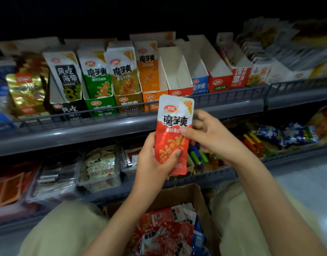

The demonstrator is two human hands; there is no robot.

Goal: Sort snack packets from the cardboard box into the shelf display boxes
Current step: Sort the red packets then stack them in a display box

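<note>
I hold a red and white snack packet (pixel 174 126) upright in front of the upper shelf. My left hand (pixel 155 159) grips its lower half, thumb across the front. My right hand (pixel 205 132) pinches its right edge at mid height. Below, between my knees, the open cardboard box (pixel 197 198) holds several red packets (pixel 164 231) and some blue ones. On the upper shelf stand display boxes: an empty red one (pixel 177 76) right behind the packet, then an empty blue one (pixel 199 84) and another red one (pixel 220 78); the orange one (pixel 149 71), olive one and green one to the left hold packets.
A grey wire rail (pixel 122 109) runs along the upper shelf's front edge. The lower shelf carries clear plastic tubs (pixel 100 167) of snacks and coloured sweets (pixel 255 143) at the right. My beige-clad knees flank the cardboard box. White floor lies at the right.
</note>
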